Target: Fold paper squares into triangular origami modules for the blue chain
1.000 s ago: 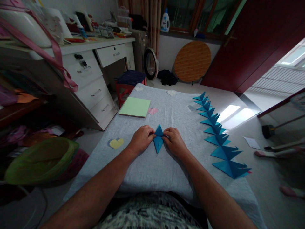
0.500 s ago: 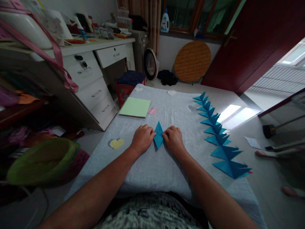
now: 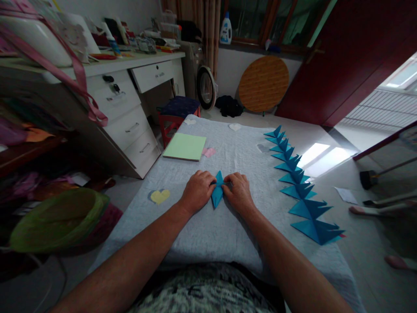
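A blue origami paper (image 3: 217, 196), folded into a narrow diamond, lies on the cloth in front of me with one point away from me. My left hand (image 3: 199, 189) pinches its left side, fingers curled. On the opposite edge, my right hand (image 3: 239, 189) grips the same paper between thumb and fingers. The fingertips hide part of the paper's middle. Along the right side of the table runs a row of folded blue paper cranes (image 3: 295, 176), nested one behind another. A stack of pale green square paper (image 3: 185, 147) rests at the far left.
A grey-blue cloth (image 3: 202, 234) with heart patches covers the table. Left of it stand a white desk (image 3: 114, 104) with drawers and a bin with a green liner (image 3: 61, 217). A red stool (image 3: 177, 111) is beyond the far left corner. Another person's feet (image 3: 361, 210) show at right.
The blue paper has shifted slightly toward me and looks narrower, its top point tilted a little right. Both hands still hold its sides.
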The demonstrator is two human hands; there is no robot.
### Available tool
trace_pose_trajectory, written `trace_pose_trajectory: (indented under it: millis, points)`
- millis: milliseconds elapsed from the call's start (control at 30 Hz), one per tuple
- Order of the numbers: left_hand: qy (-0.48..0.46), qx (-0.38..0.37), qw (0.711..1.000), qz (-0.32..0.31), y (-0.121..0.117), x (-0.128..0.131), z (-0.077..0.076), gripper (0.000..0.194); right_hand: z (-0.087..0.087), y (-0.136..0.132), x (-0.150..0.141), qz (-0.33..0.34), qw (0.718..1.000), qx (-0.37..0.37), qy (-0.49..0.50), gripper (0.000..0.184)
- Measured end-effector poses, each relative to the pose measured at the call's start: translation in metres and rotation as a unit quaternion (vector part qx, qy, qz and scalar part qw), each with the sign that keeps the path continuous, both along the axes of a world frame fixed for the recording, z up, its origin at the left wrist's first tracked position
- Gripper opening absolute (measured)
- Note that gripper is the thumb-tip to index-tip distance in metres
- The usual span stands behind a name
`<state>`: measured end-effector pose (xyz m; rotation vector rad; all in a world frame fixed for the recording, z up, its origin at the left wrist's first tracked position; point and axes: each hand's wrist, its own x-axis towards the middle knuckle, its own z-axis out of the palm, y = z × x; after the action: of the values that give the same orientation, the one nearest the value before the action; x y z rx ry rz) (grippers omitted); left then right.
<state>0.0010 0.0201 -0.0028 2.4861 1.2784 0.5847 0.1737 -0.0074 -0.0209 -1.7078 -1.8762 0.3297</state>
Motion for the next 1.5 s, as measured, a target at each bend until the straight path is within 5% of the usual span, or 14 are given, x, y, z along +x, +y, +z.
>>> trace_pose_trajectory:
  millis: [433,800,1267,1500]
  points:
    - [-0.008,-0.031,0.999,0.029,-0.005,0.001,0.002,0.011,0.004,0.003,-0.003,0.021,0.999,-0.011,0.032,0.011]
    - [0.007,0.001,1.000,0.005,-0.007,0.000,0.000,0.005,0.003,0.005,-0.004,0.013,1.000,-0.014,0.015,0.008]
    - [0.102,0.037,0.992,-0.059,-0.022,0.005,0.000,0.018,0.001,0.007,-0.006,0.016,0.997,-0.024,-0.065,0.015]
    - [0.076,0.016,0.995,-0.064,-0.034,0.004,0.001,0.027,0.001,0.004,-0.007,0.004,0.998,-0.019,-0.062,0.009]
